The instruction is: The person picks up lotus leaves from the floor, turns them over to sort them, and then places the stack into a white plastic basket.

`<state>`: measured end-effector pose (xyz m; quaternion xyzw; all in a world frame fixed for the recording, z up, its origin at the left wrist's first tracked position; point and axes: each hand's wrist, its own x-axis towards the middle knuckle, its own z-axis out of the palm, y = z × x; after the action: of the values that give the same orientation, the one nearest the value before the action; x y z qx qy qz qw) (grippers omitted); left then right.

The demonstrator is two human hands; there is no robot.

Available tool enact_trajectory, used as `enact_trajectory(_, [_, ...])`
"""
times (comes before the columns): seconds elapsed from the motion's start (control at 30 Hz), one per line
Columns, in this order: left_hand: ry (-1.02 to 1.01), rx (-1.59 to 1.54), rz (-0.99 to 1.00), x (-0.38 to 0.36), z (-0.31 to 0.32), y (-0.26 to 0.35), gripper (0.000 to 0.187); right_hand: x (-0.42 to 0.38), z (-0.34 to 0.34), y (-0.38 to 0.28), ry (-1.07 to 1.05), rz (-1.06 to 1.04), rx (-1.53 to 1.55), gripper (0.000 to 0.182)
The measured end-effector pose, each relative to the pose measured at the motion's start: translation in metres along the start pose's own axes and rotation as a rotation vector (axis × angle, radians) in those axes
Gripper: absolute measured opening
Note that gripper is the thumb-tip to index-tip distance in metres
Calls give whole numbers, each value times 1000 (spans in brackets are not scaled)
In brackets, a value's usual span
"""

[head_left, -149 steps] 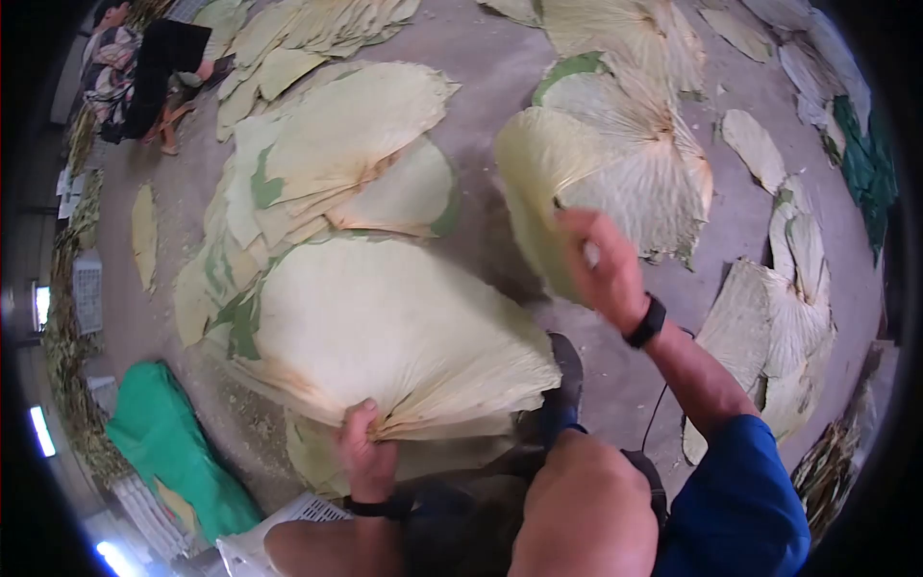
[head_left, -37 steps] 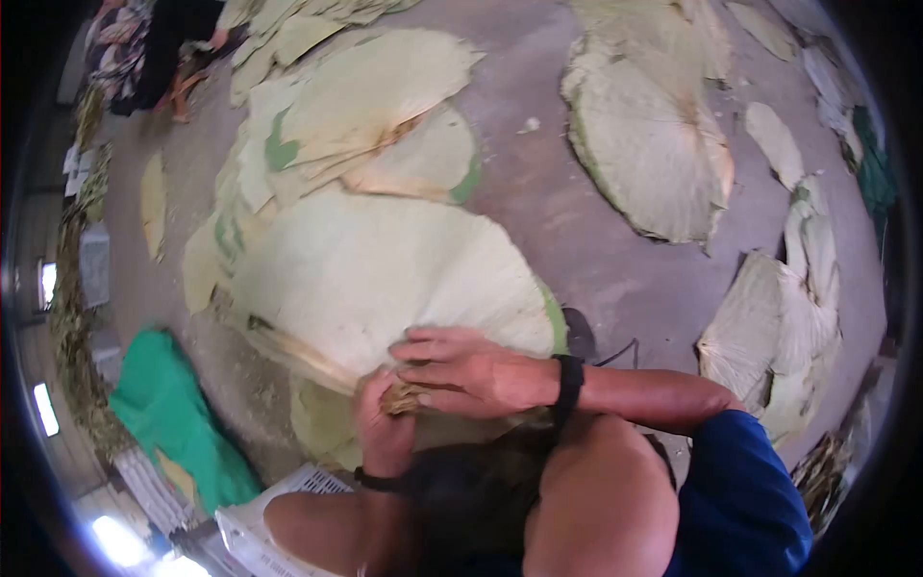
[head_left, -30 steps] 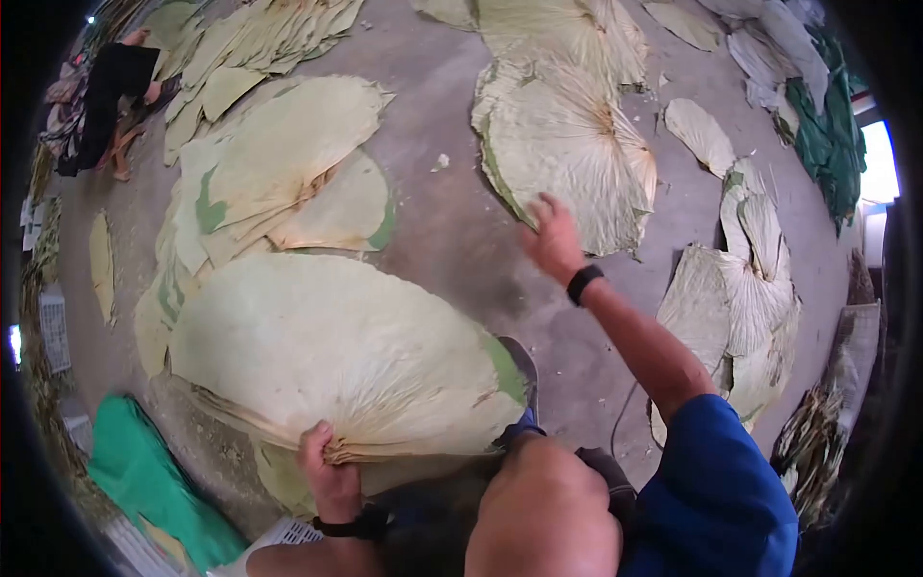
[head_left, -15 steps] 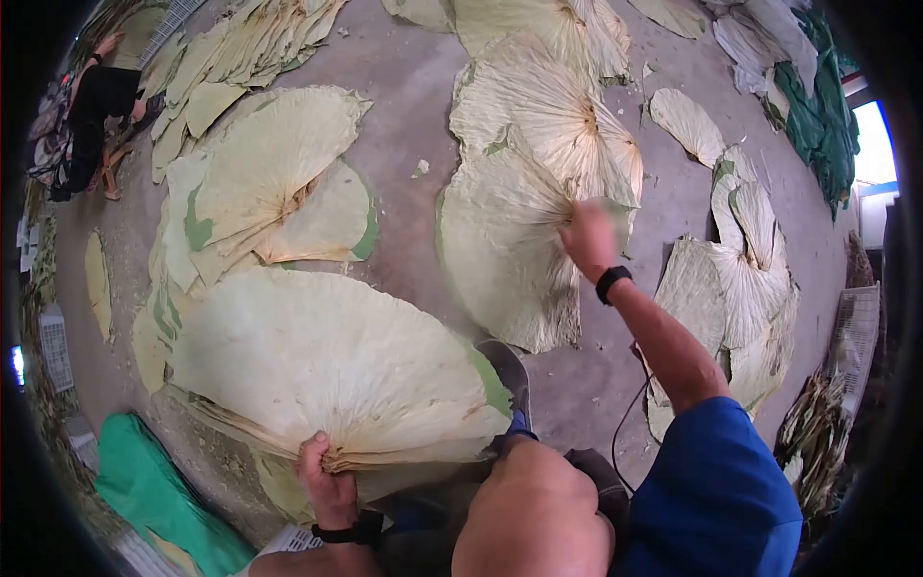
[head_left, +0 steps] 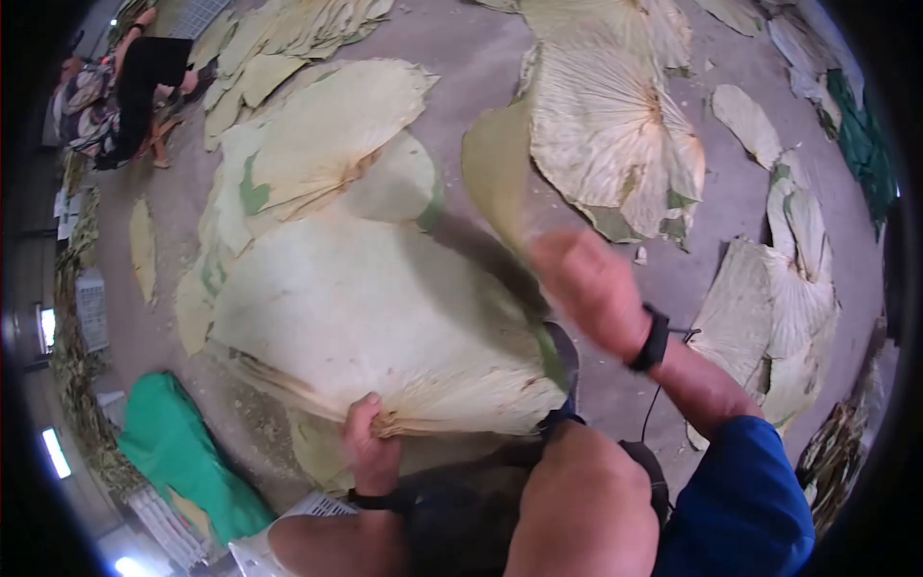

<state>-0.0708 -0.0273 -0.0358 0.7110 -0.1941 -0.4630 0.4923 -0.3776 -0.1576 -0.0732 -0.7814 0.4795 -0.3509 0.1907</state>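
Observation:
My left hand point(head_left: 373, 444) grips a stack of large, pale dried lotus leaves point(head_left: 365, 308) by its gathered lower edge, thumb on top. The stack fans out in front of my knees. My right hand point(head_left: 586, 288), slightly blurred, is closed on a single dried lotus leaf point(head_left: 498, 173) raised off the floor and seen nearly edge-on. That leaf hangs just beyond the right side of the stack and shades it. Behind my right hand, more dried leaves point(head_left: 615, 125) lie overlapped on the floor.
A folded leaf pile point(head_left: 336, 125) lies beyond the stack, and another pile point(head_left: 760, 308) lies to my right. Green cloth point(head_left: 187, 462) is at lower left, near white crates. A person in black point(head_left: 144, 91) sits at far left. A dark cable point(head_left: 642, 423) runs beside my right knee.
My right hand has lifted the top leaf from the middle pile and drawn it toward me and the stack. My left hand keeps its grip. The view has shifted left.

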Motion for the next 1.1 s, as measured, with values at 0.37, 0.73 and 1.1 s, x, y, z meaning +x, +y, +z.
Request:
enact_trajectory(0.37, [-56,-489,-78,16,-23,-22,33,-3,87,-116,-337,-322,582,31])
enact_trajectory(0.73, [-113,-255,23,13,-29,-25,28,-3,97,-127,-380,-208,494,40])
enact_trajectory(1.1, [-122,-460,-136,15,-30,-25,36,-6,98,-128,-370,-209,508,44])
